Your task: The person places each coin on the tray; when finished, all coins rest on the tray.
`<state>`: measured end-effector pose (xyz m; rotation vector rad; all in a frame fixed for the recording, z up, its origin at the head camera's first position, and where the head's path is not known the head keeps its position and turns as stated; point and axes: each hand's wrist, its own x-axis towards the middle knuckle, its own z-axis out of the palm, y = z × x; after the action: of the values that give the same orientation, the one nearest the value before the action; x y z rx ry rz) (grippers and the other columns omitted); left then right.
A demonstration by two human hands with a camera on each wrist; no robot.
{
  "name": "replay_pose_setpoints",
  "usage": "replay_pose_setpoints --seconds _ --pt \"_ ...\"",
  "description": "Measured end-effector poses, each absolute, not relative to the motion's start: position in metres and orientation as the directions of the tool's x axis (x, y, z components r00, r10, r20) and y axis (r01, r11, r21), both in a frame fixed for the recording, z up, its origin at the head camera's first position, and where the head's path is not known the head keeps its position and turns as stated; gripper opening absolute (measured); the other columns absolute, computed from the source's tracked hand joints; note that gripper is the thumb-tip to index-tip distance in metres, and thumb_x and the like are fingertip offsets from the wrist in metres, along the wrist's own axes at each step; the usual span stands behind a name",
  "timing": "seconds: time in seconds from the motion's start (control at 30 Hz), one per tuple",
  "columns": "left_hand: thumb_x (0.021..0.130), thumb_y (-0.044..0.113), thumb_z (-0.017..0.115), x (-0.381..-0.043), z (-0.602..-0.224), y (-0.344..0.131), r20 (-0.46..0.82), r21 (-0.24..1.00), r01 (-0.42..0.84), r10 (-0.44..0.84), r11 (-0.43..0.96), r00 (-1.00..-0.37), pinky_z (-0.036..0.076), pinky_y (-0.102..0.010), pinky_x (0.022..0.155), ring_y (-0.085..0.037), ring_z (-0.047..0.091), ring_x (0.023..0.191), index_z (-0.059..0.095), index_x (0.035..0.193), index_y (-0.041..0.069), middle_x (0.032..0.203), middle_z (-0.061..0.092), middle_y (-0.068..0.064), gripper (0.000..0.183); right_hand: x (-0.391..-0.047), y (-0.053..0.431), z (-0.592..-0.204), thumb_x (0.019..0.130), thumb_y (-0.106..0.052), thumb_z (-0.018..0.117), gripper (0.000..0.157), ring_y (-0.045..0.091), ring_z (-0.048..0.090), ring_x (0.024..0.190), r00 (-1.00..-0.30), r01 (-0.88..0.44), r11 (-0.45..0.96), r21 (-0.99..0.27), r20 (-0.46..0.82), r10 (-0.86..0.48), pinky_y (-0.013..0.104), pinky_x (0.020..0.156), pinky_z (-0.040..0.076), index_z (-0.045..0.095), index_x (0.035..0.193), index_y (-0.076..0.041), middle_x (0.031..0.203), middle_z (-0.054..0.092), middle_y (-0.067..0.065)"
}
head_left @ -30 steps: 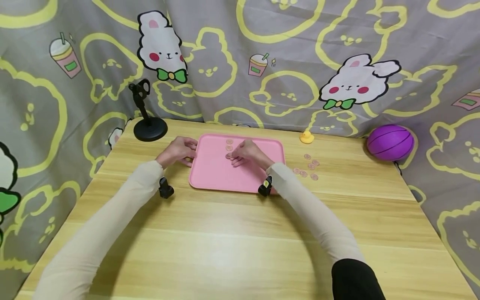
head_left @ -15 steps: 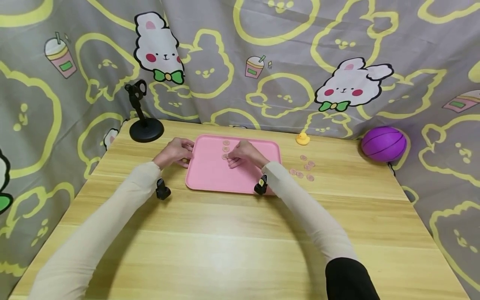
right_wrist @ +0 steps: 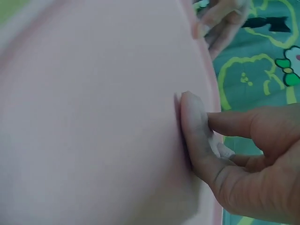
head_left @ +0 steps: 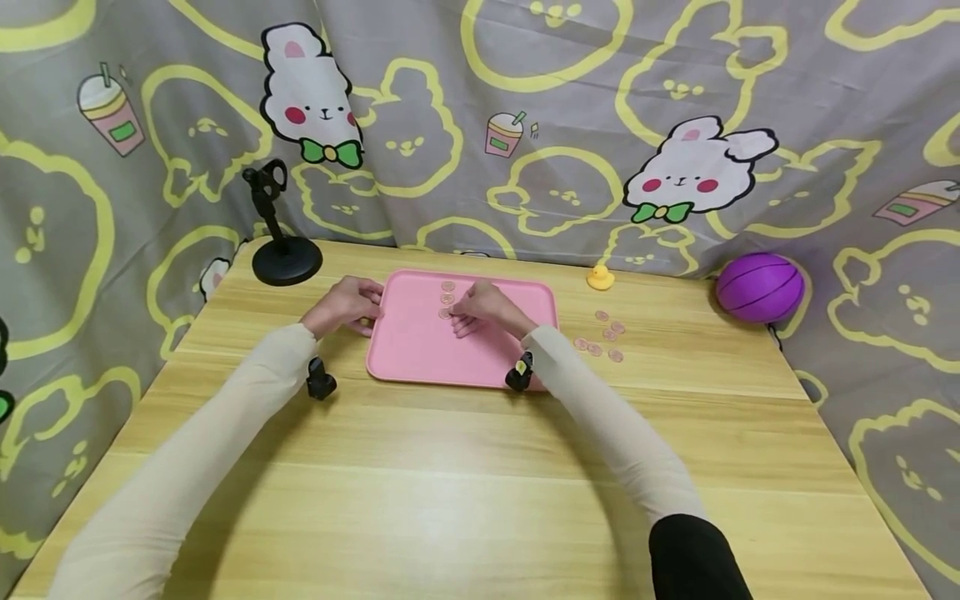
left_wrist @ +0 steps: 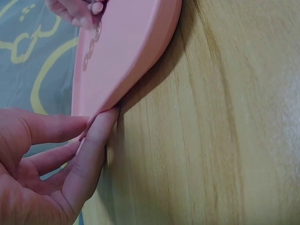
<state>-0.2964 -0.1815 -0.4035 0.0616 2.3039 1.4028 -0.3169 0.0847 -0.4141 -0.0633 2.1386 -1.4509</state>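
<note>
Pinching: left hand (head_left: pixel 348 304), thumb and fingertips closed on the left rim of the pink tray (head_left: pixel 420 346).
Right hand (head_left: pixel 483 306): above the tray, thumb and fingers drawn close together at the edge of the third disc (head_left: pixel 445 314); whether that disc is pinched or merely touched cannot be told, the contact being hidden in the right wrist view.
Tray: flat, with a raised rim, towards the back of the wooden table (head_left: pixel 420 475).
Column: three coin-like discs on the tray, near its far side; far disc (head_left: pixel 447 286), middle disc (head_left: pixel 447 298), then the third, nearest the person.
Loose lot: six similar discs (head_left: pixel 610 335) on the table, right of the tray.
Change: slightly more of the third disc shows beside the right fingertips than a second ago; the other two lie as before, and the left hand keeps its place.
Bearing: third disc appears settled in line, its placing judged nearly complete.
Back edge: black stand (head_left: pixel 287 260) at left, yellow duck (head_left: pixel 600 278) behind the loose lot, purple ball (head_left: pixel 760 288) at far right.
Backdrop: grey printed cloth (head_left: pixel 427 200).
</note>
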Motion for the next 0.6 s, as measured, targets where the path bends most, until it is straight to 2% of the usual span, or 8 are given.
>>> replay_pose_setpoints --seconds 0.23,0.33,0.47,0.6 --pt "0.096 -0.005 0.06 -0.296 -0.404 -0.181 -0.354 0.851 -0.197 0.255 0.487 -0.9 0.066 -0.032 0.073 -0.022 0.064 0.095 0.045 0.15 -0.011 0.132 0.056 -0.027 0.057 -0.316 0.107 -0.404 0.103 0.003 0.059 0.017 0.021 0.074 0.068 -0.851 0.167 0.416 -0.894 -0.344 -0.397 0.036 0.074 0.067 0.064 0.112 0.016 0.095 0.074 0.027" --pt "0.095 -0.005 0.059 -0.297 -0.405 -0.18 -0.351 0.851 -0.192 0.257 0.489 -0.901 0.067 -0.033 0.075 -0.022 0.064 0.095 0.045 0.15 -0.011 0.131 0.056 -0.027 0.057 -0.314 0.124 -0.399 0.103 0.002 0.058 0.016 0.019 0.073 0.073 -0.868 0.105 0.457 -0.883 -0.306 -0.391 0.031 0.073 0.065 0.064 0.112 0.012 0.105 0.074 0.029" --pt "0.095 -0.005 0.06 -0.296 -0.405 -0.181 -0.345 0.849 -0.187 0.25 0.495 -0.905 0.067 -0.034 0.075 -0.022 0.063 0.095 0.046 0.15 -0.011 0.13 0.057 -0.026 0.056 -0.313 0.146 -0.393 0.103 0.0 0.058 0.016 0.017 0.071 0.078 -0.89 0.057 0.516 -0.855 -0.278 -0.363 0.029 0.073 0.064 0.065 0.113 0.01 0.108 0.073 0.026" --pt "0.095 -0.004 0.06 -0.296 -0.405 -0.183 -0.341 0.849 -0.184 0.249 0.495 -0.906 0.067 -0.034 0.075 -0.022 0.064 0.094 0.047 0.15 -0.01 0.129 0.058 -0.026 0.056 -0.313 0.167 -0.39 0.104 0.0 0.057 0.018 0.017 0.072 0.079 -0.904 0.065 0.521 -0.851 -0.271 -0.33 0.034 0.077 0.066 0.062 0.117 0.011 0.109 0.071 0.025"
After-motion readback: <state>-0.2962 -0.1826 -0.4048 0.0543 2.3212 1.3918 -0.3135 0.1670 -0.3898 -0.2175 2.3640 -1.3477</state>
